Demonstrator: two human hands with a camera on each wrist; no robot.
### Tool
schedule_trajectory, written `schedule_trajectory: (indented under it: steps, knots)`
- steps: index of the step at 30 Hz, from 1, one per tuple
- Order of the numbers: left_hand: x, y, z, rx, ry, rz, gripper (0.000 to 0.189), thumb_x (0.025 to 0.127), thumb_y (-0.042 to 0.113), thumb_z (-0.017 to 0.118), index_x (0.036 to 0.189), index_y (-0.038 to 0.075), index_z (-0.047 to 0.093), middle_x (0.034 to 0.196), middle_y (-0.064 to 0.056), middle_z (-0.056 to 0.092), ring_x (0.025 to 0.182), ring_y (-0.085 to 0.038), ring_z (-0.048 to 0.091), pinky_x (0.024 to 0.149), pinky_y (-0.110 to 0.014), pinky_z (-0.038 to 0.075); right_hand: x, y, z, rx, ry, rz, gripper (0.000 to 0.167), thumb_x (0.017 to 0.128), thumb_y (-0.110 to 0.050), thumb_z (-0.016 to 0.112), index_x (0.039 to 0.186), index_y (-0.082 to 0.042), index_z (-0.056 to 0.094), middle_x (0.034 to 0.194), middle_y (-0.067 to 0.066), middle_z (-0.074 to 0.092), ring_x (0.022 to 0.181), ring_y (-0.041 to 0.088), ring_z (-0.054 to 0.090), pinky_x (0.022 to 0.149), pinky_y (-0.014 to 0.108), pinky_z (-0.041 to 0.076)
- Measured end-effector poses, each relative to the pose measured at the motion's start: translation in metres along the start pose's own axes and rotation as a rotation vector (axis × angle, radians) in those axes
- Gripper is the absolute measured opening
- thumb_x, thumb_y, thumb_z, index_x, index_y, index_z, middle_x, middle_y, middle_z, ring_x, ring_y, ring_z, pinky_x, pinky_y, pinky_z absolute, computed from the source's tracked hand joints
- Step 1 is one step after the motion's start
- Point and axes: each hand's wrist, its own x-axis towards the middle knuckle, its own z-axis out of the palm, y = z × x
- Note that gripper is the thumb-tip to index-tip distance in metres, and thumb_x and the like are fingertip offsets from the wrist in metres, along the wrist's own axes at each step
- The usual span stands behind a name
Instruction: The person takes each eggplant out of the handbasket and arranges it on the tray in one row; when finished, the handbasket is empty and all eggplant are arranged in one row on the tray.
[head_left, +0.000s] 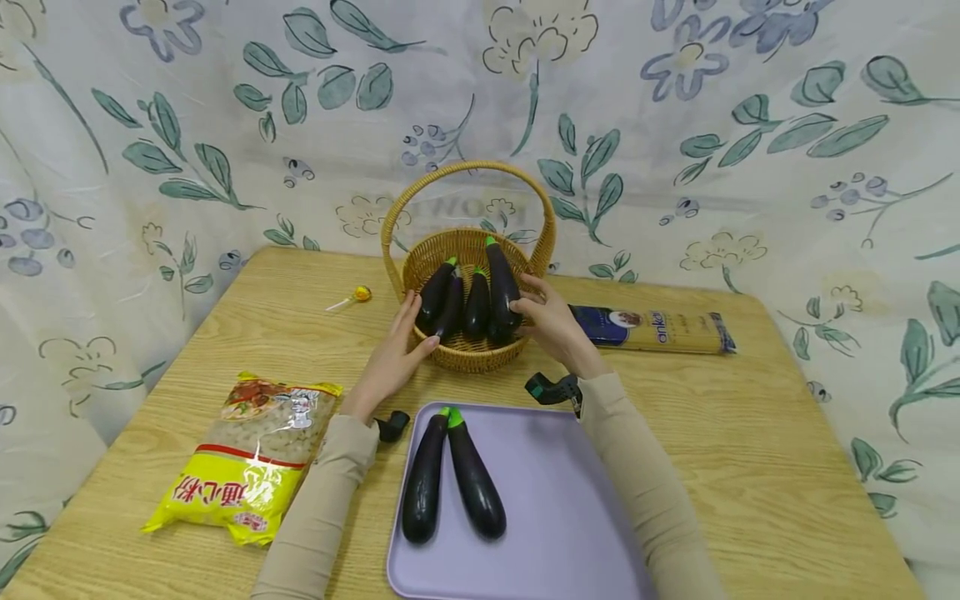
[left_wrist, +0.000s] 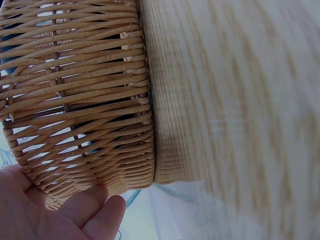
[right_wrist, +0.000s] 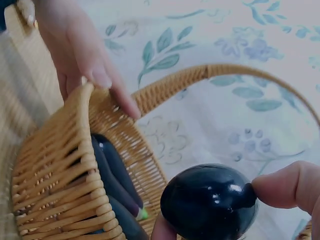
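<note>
From the head view, I see a wicker basket (head_left: 480,358) set between the two hands. The right hand (head_left: 555,321) pinches the rightmost eggplant (head_left: 501,279) of the four in there; the left hand (head_left: 393,358) lies against the left rim, thumb spread from its fingers. The pinched eggplant is just left of the right hand, much the nearer one, and its long axis runs away from the person, green stem farthest, thick end at the fingers. Nearer than both hands, a lilac tray (head_left: 555,517) bears two more eggplants (head_left: 476,483), making six. I count one macaroni bag (head_left: 247,458) left of the left hand, one lollipop (head_left: 362,293) beyond it, and one spaghetti packet (head_left: 648,329) right of the right hand, all on the table (head_left: 750,467).

From the left wrist, fingers touch the outside of the weave; I cannot tell how firmly.

From the right wrist, the eggplant shows its rounded end, thumb on one side, a fingertip opposite.
</note>
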Motion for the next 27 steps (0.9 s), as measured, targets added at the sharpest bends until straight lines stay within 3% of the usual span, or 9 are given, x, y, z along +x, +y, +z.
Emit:
schedule_trajectory:
  steps: [6, 11, 17, 23, 27]
  knots:
    - [0.001, 0.0, -0.002, -0.001, 0.006, 0.003, 0.078, 0.1, 0.047, 0.046, 0.158, 0.021, 0.0, 0.165, -0.002, -0.007, 0.148, -0.039, 0.016, 0.111, -0.064, 0.027, -0.02, 0.003, -0.006, 0.035, -0.036, -0.029, 0.07, 0.095, 0.0, 0.047, 0.156, -0.017, 0.018, 0.157, 0.015, 0.024, 0.127, 0.028, 0.044, 0.099, 0.046, 0.041]
    - [0.0, -0.001, -0.004, 0.006, 0.006, 0.001, 0.079, 0.1, 0.047, 0.046, 0.158, 0.02, 0.0, 0.165, -0.002, -0.007, 0.148, -0.04, 0.017, 0.11, -0.064, 0.029, -0.033, 0.008, -0.007, -0.007, -0.049, -0.036, 0.072, 0.093, 0.0, 0.049, 0.156, -0.016, 0.018, 0.156, 0.017, 0.026, 0.131, 0.03, 0.044, 0.097, 0.042, 0.046]
    - [0.0, -0.001, -0.002, 0.0, -0.003, 0.001, 0.079, 0.1, 0.047, 0.047, 0.158, 0.022, 0.0, 0.165, -0.003, -0.007, 0.149, -0.039, 0.014, 0.113, -0.063, 0.025, -0.047, 0.02, -0.011, -0.037, -0.068, -0.019, 0.073, 0.093, 0.001, 0.05, 0.156, -0.016, 0.017, 0.157, 0.018, 0.024, 0.133, 0.035, 0.042, 0.102, 0.048, 0.044]
    - [0.001, -0.001, 0.0, 0.0, -0.003, 0.003, 0.079, 0.1, 0.048, 0.046, 0.158, 0.021, 0.0, 0.165, -0.002, -0.007, 0.149, -0.039, 0.014, 0.112, -0.063, 0.025, -0.062, 0.034, -0.016, -0.051, -0.103, 0.001, 0.074, 0.092, 0.003, 0.05, 0.156, -0.014, 0.017, 0.153, 0.021, 0.029, 0.117, 0.022, 0.051, 0.085, 0.029, 0.052]
    - [0.001, -0.001, 0.001, -0.005, -0.002, 0.006, 0.079, 0.1, 0.047, 0.047, 0.158, 0.021, 0.0, 0.165, -0.002, -0.007, 0.15, -0.038, 0.013, 0.113, -0.063, 0.025, -0.073, 0.046, -0.016, -0.065, -0.136, -0.003, 0.075, 0.091, 0.003, 0.05, 0.156, -0.011, 0.016, 0.152, 0.024, 0.03, 0.113, 0.019, 0.054, 0.081, 0.026, 0.053]
